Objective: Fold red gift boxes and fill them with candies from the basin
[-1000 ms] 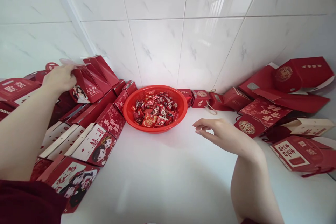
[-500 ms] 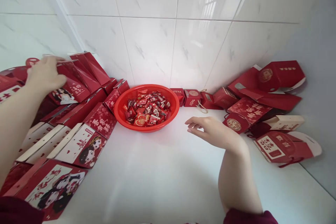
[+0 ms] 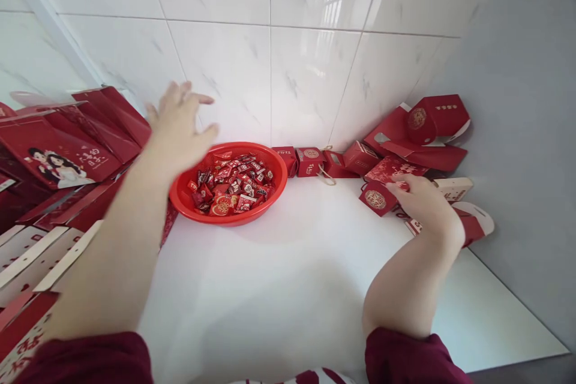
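My left hand [image 3: 180, 126] is raised in front of the tiled wall, at the back left rim of a red plastic basket [image 3: 228, 220]. Its fingers are spread, a little blurred, and hold nothing. Inside the basket lies a heap of wrapped candies [image 3: 238, 183], mostly red. On the right, my right hand [image 3: 416, 201] is closed at the edge of a small red gift box [image 3: 378, 199] with a round gold emblem. The fingertips are partly hidden, but they appear to pinch the box, which sits tilted among other boxes.
Red and white gift boxes [image 3: 67, 156] crowd the left side. Several small boxes [image 3: 310, 162] line the foot of the wall behind the white tabletop [image 3: 279, 288]. More boxes [image 3: 438, 120] are piled at the right against a grey panel [image 3: 522, 150].
My left hand has left the boxes at the left and moved right to the basket. My right hand has reached further right and closed at the emblem box. The view has turned right.
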{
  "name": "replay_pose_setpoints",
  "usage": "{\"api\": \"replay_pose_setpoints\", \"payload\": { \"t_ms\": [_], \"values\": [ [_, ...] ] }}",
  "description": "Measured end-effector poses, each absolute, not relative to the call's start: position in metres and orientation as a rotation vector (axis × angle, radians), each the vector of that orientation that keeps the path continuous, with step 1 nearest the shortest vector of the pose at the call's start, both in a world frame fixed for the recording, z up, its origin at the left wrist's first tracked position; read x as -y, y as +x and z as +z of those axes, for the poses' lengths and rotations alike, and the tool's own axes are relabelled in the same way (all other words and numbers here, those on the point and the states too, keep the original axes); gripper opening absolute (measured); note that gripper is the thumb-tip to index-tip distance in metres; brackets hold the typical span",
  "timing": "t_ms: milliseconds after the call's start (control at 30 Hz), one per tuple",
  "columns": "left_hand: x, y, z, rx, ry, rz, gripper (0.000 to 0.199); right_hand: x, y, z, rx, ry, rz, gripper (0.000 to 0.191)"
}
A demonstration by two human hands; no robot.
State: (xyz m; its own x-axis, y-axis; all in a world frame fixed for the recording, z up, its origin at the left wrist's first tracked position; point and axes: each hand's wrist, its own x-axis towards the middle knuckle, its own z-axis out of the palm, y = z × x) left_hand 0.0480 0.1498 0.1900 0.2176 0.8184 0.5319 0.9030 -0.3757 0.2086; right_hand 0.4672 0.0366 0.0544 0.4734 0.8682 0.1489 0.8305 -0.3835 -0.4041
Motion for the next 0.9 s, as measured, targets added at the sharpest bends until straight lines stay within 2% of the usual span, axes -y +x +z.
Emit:
{"api": "replay_pose_setpoints", "payload": {
  "t_ms": [67,100,133,267,333,500,667,800,900],
  "values": [
    [-0.116,0.062,0.164,1.398,-2.511,-1.007,0.041,-0.033,0.486,0.048,1.298,-2.363,0.097,0.042],
    [-0.099,0.066,0.152,1.326,-2.702,-0.944,0.040,-0.032,0.493,0.044,1.268,-2.371,0.107,0.040],
    [-0.084,0.068,0.140,1.267,-2.959,-0.776,0.040,-0.034,0.498,0.041,1.261,-2.368,0.122,0.039],
    [-0.045,0.065,0.108,0.731,-3.757,0.280,0.039,-0.052,0.507,0.025,1.224,-2.371,0.190,0.033],
    [-0.038,0.061,0.100,0.650,-3.831,0.487,0.041,-0.065,0.506,0.017,1.213,-2.377,0.222,0.032],
    [-0.035,0.047,0.092,0.950,-3.685,0.388,0.043,-0.097,0.494,-0.003,1.248,-2.380,0.248,0.031],
    [-0.040,0.037,0.092,1.171,-3.533,0.455,0.043,-0.111,0.477,-0.010,1.240,-2.438,0.139,0.032],
    [-0.044,0.028,0.096,1.257,-3.490,0.518,0.045,-0.112,0.472,-0.008,1.150,-2.495,-0.037,0.044],
    [-0.047,0.021,0.096,1.334,-3.440,0.476,0.046,-0.115,0.473,-0.012,1.169,-2.536,-0.001,0.048]
  ]
}}
